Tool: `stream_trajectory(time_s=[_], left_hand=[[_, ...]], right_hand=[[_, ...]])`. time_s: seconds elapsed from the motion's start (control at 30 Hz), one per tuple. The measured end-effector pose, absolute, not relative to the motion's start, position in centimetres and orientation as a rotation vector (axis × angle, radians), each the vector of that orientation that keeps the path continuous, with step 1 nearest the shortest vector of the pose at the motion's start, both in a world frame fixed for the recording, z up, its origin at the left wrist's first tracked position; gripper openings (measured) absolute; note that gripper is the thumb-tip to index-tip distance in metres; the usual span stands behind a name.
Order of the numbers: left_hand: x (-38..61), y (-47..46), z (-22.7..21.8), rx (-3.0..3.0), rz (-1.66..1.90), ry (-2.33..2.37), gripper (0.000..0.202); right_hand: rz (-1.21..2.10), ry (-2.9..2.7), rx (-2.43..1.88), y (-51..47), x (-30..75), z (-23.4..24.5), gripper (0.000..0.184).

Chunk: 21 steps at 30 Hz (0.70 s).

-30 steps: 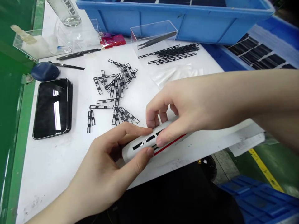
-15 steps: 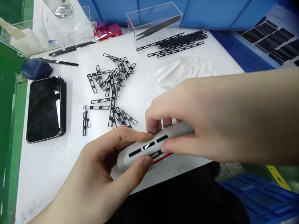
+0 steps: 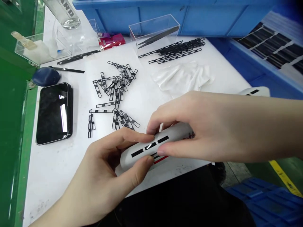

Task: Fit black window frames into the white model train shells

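Note:
A white model train car [image 3: 127, 160] with rounded ends, black window rectangles along its top and a red stripe on its near side lies tilted between both hands, over the table's front part. My left hand [image 3: 111, 170] wraps its left end, forefinger on the far side and thumb on the near side. My right hand [image 3: 187, 132] grips it further right, with the thumb pressed near the side windows beside the left thumb. The fingers of the right hand bend over the far edge. Part of some dark lettering shows by the right palm, which hides the car's right end.
Thin black window-frame strips [image 3: 115, 88] lie scattered beyond the hands. Longer strips [image 3: 182, 47] are piled by a clear box [image 3: 153, 31] with dark tweezers. Around them are a white cloth [image 3: 184, 77], a black-topped device [image 3: 53, 113], a blue bin [image 3: 161, 14] and another white car [image 3: 262, 91].
The camera view has shifted, so the table items sit slightly lower, and another white car shows at the right. My right thumb has slid slightly left along the car; both hands keep their hold.

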State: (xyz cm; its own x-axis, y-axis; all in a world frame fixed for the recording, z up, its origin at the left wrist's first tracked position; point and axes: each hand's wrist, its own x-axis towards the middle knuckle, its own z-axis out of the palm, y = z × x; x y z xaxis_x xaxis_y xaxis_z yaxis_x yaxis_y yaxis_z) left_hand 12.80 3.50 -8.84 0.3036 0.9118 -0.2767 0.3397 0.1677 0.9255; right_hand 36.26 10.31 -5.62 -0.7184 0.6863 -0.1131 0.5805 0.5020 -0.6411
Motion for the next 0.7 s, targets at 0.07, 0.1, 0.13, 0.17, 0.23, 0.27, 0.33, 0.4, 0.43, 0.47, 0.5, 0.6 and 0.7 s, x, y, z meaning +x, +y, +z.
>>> stream_trajectory(time_s=[0.07,0.1,0.13,0.17,0.23,0.27,0.33,0.4,0.43,0.47,0.5,0.6,0.7], left_hand=[[12.8,3.5,-8.9,1.39,0.602,1.234,0.025],[12.8,3.5,-9.0,1.384,0.596,1.227,0.026],[12.8,3.4,-9.0,1.384,0.593,1.222,0.025],[12.8,3.4,-9.0,1.384,0.594,1.225,0.023],[12.8,3.4,-8.9,1.393,0.603,1.23,0.019],[12.7,3.4,-8.9,1.401,0.606,1.231,0.018],[12.6,3.4,-8.8,1.407,0.607,1.237,0.02],[12.5,3.5,-8.8,1.401,0.596,1.254,0.022],[12.6,3.6,-8.8,1.392,0.596,1.27,0.022],[12.6,3.6,-8.8,1.385,0.594,1.278,0.022],[12.7,3.7,-8.7,1.383,0.587,1.283,0.022],[12.9,3.8,-8.7,1.389,0.566,1.283,0.02],[12.8,3.9,-8.7,1.37,0.57,1.293,0.019]], right_hand=[[1.095,-2.602,-1.116,9.7,36.1,-5.8,0.014],[1.086,-2.582,-1.134,9.5,36.1,-5.8,0.015],[1.071,-2.565,-1.149,9.3,36.1,-5.9,0.015],[1.062,-2.553,-1.162,9.1,36.0,-5.9,0.015],[1.064,-2.535,-1.155,9.2,36.1,-6.0,0.017],[1.092,-2.533,-1.138,9.4,36.1,-6.1,0.018],[1.209,-2.523,-1.086,10.1,36.2,-6.1,0.018],[1.355,-2.513,-1.023,11.0,36.5,-6.1,0.016],[1.417,-2.512,-1.004,11.4,36.6,-6.0,0.017],[1.456,-2.513,-1.001,11.7,36.6,-5.9,0.018],[1.479,-2.524,-1.009,11.9,36.7,-5.8,0.019],[1.434,-2.556,-1.008,11.9,36.6,-5.8,0.019],[1.419,-2.511,-0.98,11.8,36.6,-6.1,0.019]])
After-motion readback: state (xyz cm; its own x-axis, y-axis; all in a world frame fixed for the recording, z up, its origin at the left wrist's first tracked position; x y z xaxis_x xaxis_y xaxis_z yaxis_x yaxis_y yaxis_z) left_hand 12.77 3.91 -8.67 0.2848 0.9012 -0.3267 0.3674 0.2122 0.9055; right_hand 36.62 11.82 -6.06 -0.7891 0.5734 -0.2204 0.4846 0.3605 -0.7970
